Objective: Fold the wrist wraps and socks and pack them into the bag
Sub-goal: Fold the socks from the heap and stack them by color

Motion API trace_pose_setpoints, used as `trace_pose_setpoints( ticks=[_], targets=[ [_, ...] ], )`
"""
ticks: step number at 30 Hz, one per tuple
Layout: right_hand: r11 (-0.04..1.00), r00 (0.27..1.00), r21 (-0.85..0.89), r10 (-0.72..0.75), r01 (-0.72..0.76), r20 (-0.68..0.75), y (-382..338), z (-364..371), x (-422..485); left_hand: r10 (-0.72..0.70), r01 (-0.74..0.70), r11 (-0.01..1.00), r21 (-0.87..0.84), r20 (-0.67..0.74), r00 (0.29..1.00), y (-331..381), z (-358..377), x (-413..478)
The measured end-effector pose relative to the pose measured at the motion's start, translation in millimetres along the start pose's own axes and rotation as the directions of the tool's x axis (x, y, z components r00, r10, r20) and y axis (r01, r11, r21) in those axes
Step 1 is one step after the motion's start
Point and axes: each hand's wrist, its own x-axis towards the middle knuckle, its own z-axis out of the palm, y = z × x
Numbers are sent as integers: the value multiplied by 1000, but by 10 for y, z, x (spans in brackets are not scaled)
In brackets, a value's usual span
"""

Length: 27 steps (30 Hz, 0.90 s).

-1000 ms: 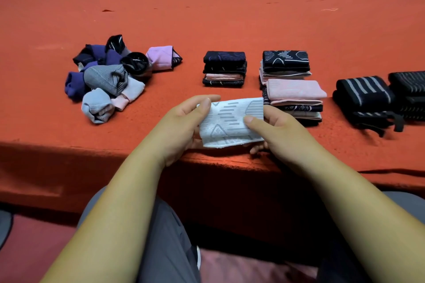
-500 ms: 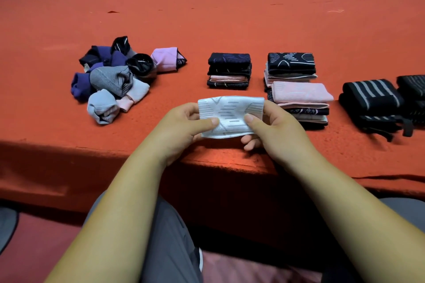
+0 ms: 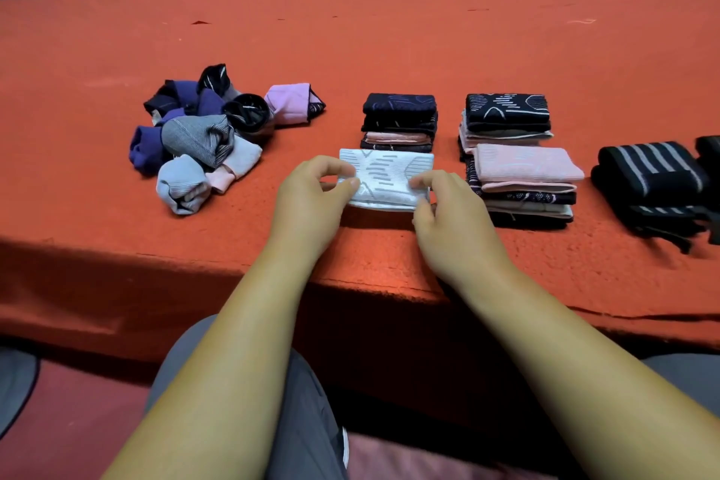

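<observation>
Near the table's (image 3: 389,31) front edge, the left hand (image 3: 311,199) pinches the left end of a folded white sock (image 3: 389,179) and the right hand (image 3: 448,214) pinches its right end. Just right lies a pink-topped sock stack (image 3: 526,168), and striped black wrist wraps (image 3: 646,175) lie toward the right edge. Just behind the sock sits a dark sock stack (image 3: 399,121); a heap of loose socks (image 3: 198,140) lies to the left.
</observation>
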Motion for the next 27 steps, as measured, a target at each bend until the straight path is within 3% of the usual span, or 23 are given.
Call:
trace_pose_setpoints(
  ticks=[8, 14, 19, 27],
  targets=[
    [974, 981, -224, 64, -21, 184, 66, 135, 93, -9, -22, 968, 249, 123, 992, -162, 164, 121],
    [959, 979, -283, 86, -31, 184, 56, 152, 63, 4, -73, 942, 326, 207, 978, -230, 243, 135],
    [975, 982, -224, 51, -9, 181, 63, 131, -1, 52, -112, 944, 311, 195, 979, -179, 196, 63],
    [975, 970, 3, -221, 222, 101, 20, 33, -109, 60, -69, 909, 410, 35, 998, -244, -351, -24]
  ],
)
